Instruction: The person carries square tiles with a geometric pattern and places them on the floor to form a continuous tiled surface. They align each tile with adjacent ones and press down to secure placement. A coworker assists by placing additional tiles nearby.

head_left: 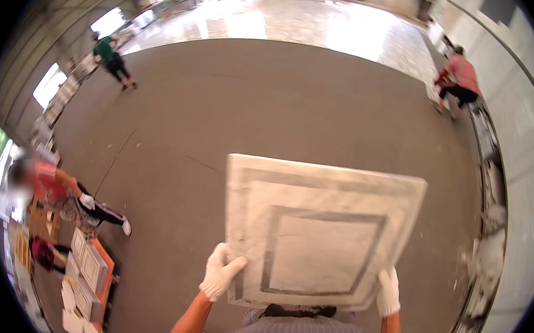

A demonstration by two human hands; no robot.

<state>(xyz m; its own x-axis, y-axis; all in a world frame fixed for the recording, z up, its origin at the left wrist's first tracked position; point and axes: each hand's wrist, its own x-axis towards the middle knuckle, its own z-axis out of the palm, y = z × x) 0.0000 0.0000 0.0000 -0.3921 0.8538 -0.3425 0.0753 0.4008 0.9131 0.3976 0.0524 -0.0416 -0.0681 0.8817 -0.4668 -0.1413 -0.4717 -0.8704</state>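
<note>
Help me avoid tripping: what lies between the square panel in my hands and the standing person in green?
Bare grey floor separates the square panel from the person in green, as the head view shows.

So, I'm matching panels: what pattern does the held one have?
Nested grey bands on the whitish panel, in the head view.

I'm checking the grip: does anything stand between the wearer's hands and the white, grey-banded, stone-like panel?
Only white fabric gloves. The left hand and right hand hold the white, grey-banded panel at opposite sides; nothing else visible stands between.
</note>
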